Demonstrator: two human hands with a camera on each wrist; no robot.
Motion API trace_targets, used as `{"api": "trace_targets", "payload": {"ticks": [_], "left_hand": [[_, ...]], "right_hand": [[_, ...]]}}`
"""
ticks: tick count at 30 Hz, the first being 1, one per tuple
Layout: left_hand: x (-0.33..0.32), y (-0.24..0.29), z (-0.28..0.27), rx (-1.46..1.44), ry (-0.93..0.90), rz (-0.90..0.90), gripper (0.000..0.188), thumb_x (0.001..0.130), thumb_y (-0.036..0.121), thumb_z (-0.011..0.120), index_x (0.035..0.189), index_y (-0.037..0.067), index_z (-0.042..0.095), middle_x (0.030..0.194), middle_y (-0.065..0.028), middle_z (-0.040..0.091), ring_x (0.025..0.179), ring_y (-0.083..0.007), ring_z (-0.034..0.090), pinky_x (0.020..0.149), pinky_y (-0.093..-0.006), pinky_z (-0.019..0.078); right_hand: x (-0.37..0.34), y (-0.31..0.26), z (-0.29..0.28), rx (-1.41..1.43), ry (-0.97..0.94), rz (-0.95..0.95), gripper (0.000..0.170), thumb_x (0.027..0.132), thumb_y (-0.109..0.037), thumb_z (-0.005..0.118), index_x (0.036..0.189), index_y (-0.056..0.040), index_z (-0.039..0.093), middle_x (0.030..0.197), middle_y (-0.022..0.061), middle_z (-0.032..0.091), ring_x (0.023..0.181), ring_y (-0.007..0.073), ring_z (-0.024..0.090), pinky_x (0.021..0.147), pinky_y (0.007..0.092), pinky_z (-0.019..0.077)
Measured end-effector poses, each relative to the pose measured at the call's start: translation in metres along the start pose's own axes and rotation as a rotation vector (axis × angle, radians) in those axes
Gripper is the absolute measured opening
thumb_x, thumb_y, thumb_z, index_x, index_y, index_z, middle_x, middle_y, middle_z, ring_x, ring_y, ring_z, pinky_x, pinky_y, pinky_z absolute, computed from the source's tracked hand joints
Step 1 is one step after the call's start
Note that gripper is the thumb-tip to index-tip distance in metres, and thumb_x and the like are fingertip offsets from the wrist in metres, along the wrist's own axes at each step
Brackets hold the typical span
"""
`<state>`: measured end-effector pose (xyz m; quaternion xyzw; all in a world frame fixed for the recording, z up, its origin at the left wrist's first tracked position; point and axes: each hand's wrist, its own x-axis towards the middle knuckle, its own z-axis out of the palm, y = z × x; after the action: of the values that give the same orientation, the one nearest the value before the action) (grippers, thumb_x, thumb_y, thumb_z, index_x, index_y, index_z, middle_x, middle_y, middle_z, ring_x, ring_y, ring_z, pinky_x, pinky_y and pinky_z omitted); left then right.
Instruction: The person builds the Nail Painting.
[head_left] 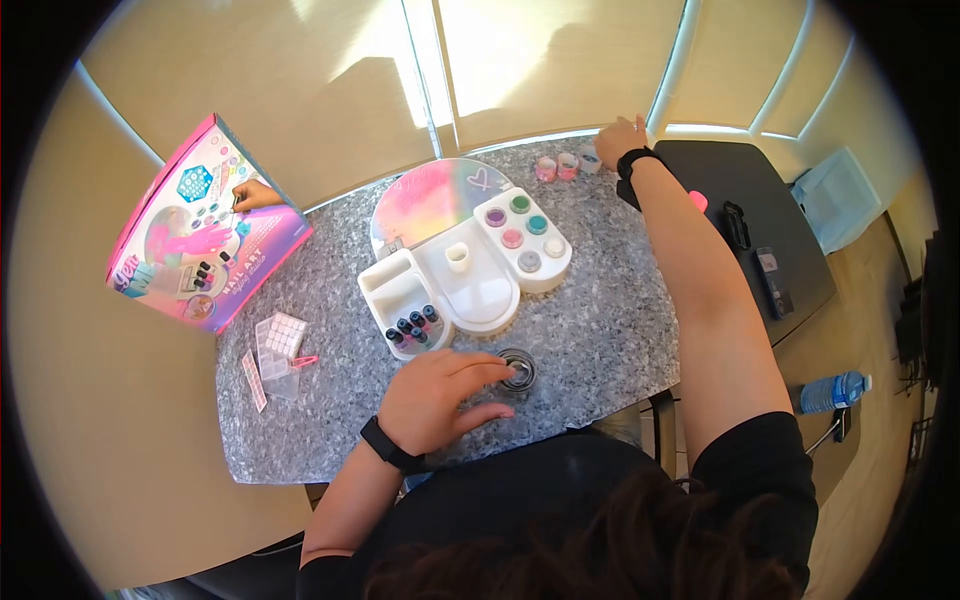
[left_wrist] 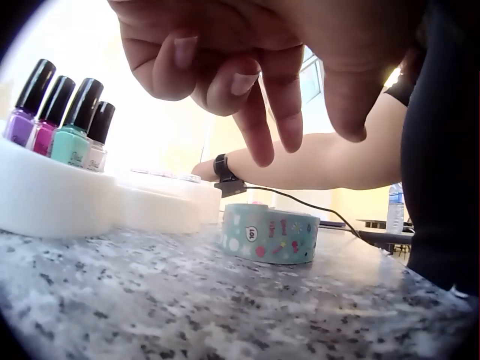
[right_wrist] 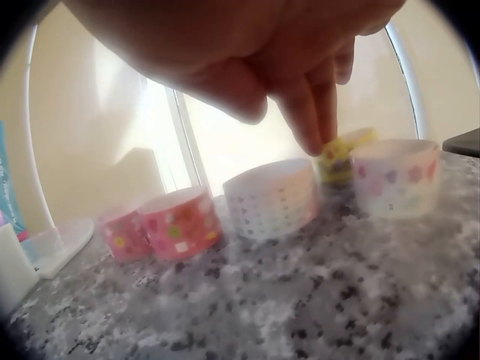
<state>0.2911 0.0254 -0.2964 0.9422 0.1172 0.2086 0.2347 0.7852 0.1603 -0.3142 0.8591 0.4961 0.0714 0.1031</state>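
Observation:
My left hand [head_left: 440,400] hovers with bent, spread fingers over a teal roll of patterned sticker tape [left_wrist: 268,234], which stands on the grey speckled table. At the far right edge, my right hand [head_left: 622,143] reaches down, its fingertips right at a yellow patterned roll [right_wrist: 345,154] and the thumb apart from it. Around it stand a white roll with coloured shapes [right_wrist: 396,178], a pale roll with small marks [right_wrist: 271,201] and two pink patterned rolls, the nearer pink roll [right_wrist: 180,225] among them. The right wrist view is blurred.
Mid-table stands a white nail station [head_left: 480,290] with a round rainbow panel [head_left: 430,205], small coloured pots and several nail polish bottles [head_left: 412,325]. On the left are a nail art box [head_left: 205,235] and clear sticker trays [head_left: 280,345]. A dark table [head_left: 720,180] adjoins at right.

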Motion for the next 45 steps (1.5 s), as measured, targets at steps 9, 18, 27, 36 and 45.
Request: {"api": "trace_targets", "payload": {"ticks": [9, 18, 27, 36, 45], "left_hand": [[0.004, 0.001, -0.004, -0.052, 0.043, 0.038, 0.047, 0.085, 0.038, 0.087, 0.124, 0.014, 0.076, 0.125, -0.0038, 0.077, 0.108, -0.0280, 0.073, 0.086, -0.0399, 0.0560], [0.001, 0.006, -0.009, -0.042, 0.107, 0.005, 0.042, 0.094, 0.038, 0.080, 0.128, 0.013, 0.073, 0.117, -0.0080, 0.076, 0.103, -0.0326, 0.072, 0.084, -0.0429, 0.0556], [0.023, 0.006, 0.015, -0.638, 0.512, -0.405, 0.060, 0.099, 0.019, 0.077, 0.153, 0.007, 0.052, 0.127, -0.0058, 0.073, 0.077, -0.0093, 0.055, 0.074, -0.0270, 0.0474], [0.016, 0.002, 0.035, -1.053, 0.413, -0.496, 0.036, 0.103, 0.007, 0.073, 0.136, 0.004, 0.059, 0.111, -0.0031, 0.070, 0.094, -0.0074, 0.067, 0.082, -0.0232, 0.0540], [-0.016, -0.011, 0.043, -0.887, 0.243, -0.688, 0.021, 0.105, 0.015, 0.072, 0.121, 0.003, 0.066, 0.104, -0.0008, 0.068, 0.087, -0.0058, 0.062, 0.077, -0.0235, 0.0514]], "right_hand": [[0.031, 0.030, 0.031, 0.218, 0.079, -0.116, 0.054, 0.108, -0.057, 0.045, 0.123, -0.0184, 0.079, 0.119, 0.0164, 0.078, 0.120, 0.0372, 0.070, 0.109, 0.0646, 0.0419], [0.013, 0.033, 0.004, 0.786, 0.170, -0.200, 0.045, 0.110, -0.043, 0.058, 0.131, -0.0073, 0.075, 0.127, 0.0159, 0.077, 0.121, 0.0299, 0.070, 0.113, 0.0432, 0.0465], [-0.244, -0.072, -0.075, 1.926, -0.416, -0.597, 0.041, 0.098, -0.010, 0.076, 0.137, 0.0012, 0.068, 0.123, 0.0083, 0.075, 0.108, 0.0156, 0.073, 0.096, 0.0329, 0.0585], [-0.306, -0.092, -0.046, 2.059, -0.531, -0.497, 0.039, 0.100, -0.010, 0.070, 0.137, -0.0021, 0.065, 0.109, -0.0013, 0.067, 0.075, 0.0049, 0.053, 0.070, 0.0215, 0.0453], [-0.323, -0.092, -0.025, 1.702, -0.509, -0.364, 0.024, 0.110, -0.019, 0.062, 0.130, -0.0058, 0.068, 0.106, -0.0008, 0.069, 0.090, 0.0064, 0.060, 0.082, 0.0248, 0.0505]]}}
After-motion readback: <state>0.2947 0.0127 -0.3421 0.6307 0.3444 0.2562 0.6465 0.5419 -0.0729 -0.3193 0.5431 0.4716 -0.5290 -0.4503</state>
